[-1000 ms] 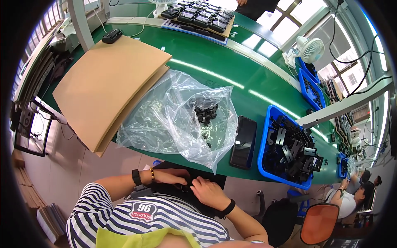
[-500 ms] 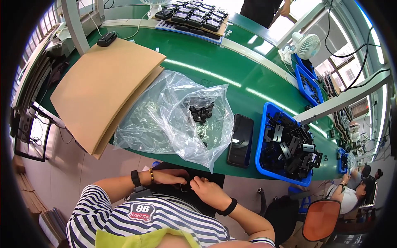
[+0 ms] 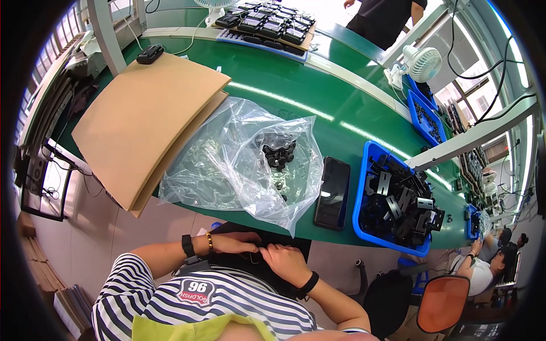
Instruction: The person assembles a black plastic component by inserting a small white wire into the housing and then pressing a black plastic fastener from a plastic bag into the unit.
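My left hand [image 3: 235, 243] and my right hand [image 3: 285, 263] meet low in front of my body, just off the table's near edge, over something black [image 3: 297, 245] on my lap. Both hands are closed, with fingertips close together. What they pinch is too small and dark to make out; a thin pale loop shows between them. On the table beyond lies a clear plastic bag [image 3: 199, 175] with small black parts [image 3: 279, 154] in its opening. To the right of the bag is a dark smartphone [image 3: 332, 193], and then a blue bin [image 3: 357, 219] heaped with black brackets and metal pieces.
Brown cardboard sheets [image 3: 145, 119] overhang the green table's left edge, with a black device [image 3: 150, 54] on top. Rows of black devices [image 3: 267, 24] stand at the back. A white fan [image 3: 422, 62], a metal post [image 3: 472, 133] and more blue bins [image 3: 425, 119] are at right. Other people are nearby.
My right hand has shifted slightly, its fingers now bent closer to my left fingertips. My left hand has hardly moved. The person across the table has moved to the right.
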`<state>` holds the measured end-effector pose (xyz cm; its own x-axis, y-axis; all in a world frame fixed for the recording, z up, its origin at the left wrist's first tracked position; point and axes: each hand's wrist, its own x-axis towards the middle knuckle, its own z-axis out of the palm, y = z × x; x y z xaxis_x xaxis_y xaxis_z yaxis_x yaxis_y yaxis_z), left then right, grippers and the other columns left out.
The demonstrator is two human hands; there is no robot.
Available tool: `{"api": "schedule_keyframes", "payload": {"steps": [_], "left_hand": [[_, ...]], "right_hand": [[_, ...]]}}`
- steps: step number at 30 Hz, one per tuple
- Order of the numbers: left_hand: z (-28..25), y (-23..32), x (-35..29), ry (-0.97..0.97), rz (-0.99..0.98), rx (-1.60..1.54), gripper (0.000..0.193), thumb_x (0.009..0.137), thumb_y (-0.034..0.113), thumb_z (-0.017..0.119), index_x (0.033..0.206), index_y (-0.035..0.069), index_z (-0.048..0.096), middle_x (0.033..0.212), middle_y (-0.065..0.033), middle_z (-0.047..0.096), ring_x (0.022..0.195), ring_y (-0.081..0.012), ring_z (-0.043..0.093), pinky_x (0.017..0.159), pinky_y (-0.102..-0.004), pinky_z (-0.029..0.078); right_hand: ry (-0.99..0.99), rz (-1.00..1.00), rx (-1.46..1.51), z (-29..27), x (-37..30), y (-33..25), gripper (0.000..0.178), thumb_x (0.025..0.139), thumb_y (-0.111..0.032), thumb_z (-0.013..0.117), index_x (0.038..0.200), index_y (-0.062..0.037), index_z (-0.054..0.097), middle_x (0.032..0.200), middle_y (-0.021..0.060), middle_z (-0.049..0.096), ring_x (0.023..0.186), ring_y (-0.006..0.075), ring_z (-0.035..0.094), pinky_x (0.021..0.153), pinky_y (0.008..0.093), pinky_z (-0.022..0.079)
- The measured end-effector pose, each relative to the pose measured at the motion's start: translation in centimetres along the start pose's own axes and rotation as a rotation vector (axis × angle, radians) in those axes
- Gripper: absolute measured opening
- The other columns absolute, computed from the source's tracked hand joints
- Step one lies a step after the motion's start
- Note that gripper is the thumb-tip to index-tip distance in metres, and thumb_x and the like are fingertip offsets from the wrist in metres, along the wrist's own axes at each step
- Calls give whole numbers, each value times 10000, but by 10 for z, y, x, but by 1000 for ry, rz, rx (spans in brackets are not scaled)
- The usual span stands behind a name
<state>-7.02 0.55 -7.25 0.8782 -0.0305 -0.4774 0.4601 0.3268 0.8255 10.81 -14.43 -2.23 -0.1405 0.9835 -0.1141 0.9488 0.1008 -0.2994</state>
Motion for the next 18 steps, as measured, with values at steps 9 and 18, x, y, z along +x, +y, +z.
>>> {"api": "schedule_keyframes", "payload": {"steps": [9,18], "left_hand": [[2,4,-3,9,-16,18,549,980,342,605,1411,26,478,1236,-84,599,1091,-141,574,919,-298,501],[-1,0,-2,-21,9,183,537,1002,342,577,1421,23,474,1290,-96,578,1166,-150,545,988,-299,453]], "right_hand": [[97,-200,-50,-22,-3,-1,254,977,-283,604,902,-45,559,838,128,620,661,272,667,546,344,558],[-135,1,-4,-11,-4,1,234,961,-267,615,921,-44,557,938,133,635,739,268,673,555,361,552]]}}
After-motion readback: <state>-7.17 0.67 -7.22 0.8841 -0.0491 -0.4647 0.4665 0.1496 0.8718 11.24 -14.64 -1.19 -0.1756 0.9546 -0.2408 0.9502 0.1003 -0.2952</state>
